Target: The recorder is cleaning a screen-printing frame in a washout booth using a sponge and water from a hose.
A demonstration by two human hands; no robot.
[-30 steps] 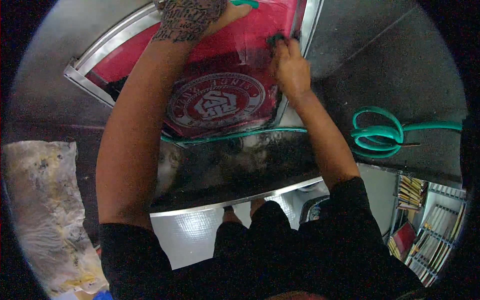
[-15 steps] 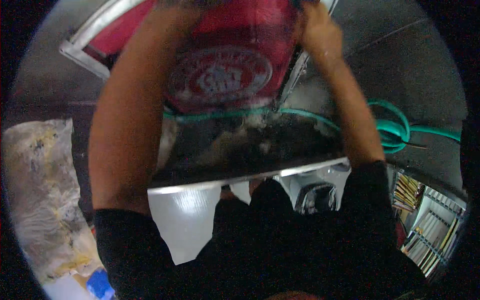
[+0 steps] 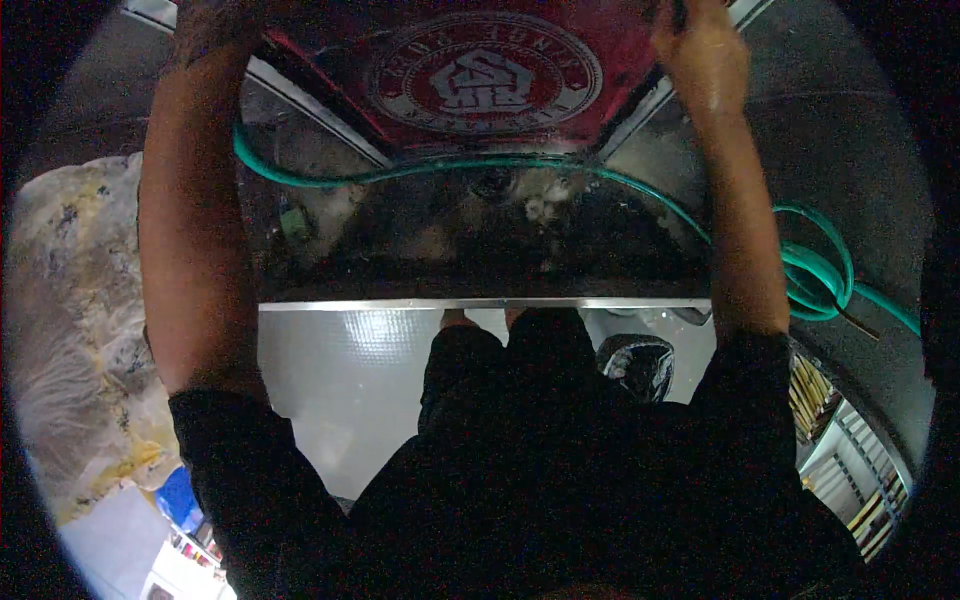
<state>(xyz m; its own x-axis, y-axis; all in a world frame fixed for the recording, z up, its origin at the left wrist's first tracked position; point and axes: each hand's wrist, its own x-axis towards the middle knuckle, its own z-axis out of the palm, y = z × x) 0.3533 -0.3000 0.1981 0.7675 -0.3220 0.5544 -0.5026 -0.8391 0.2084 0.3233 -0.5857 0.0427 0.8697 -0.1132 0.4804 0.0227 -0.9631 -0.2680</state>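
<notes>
A screen printing frame (image 3: 630, 128) with pale metal rails and red mesh stands tilted at the top of the view, its upper part cut off. A pale round emblem (image 3: 485, 78) shows on the mesh. My left hand (image 3: 215, 28) is closed at the left rail, its fingers dark and partly out of view. On the right rail, my right hand (image 3: 708, 55) is closed, with the fingers bent round the edge. The frame's lower edge rests close to a green hose (image 3: 450, 163) that runs across the dark, wet basin (image 3: 400, 240).
The hose coils (image 3: 812, 275) at the right. A metal lip (image 3: 380, 305) edges the basin in front of my body. Stained, whitish sheeting (image 3: 75, 330) hangs at the left. Below are a bin with a black liner (image 3: 640, 365) and, at lower right, a rack (image 3: 860, 470).
The frame has swung from a slant to nearly level and sits higher in view. My hands are farther apart, the left one shifted left. My view has straightened over the basin.
</notes>
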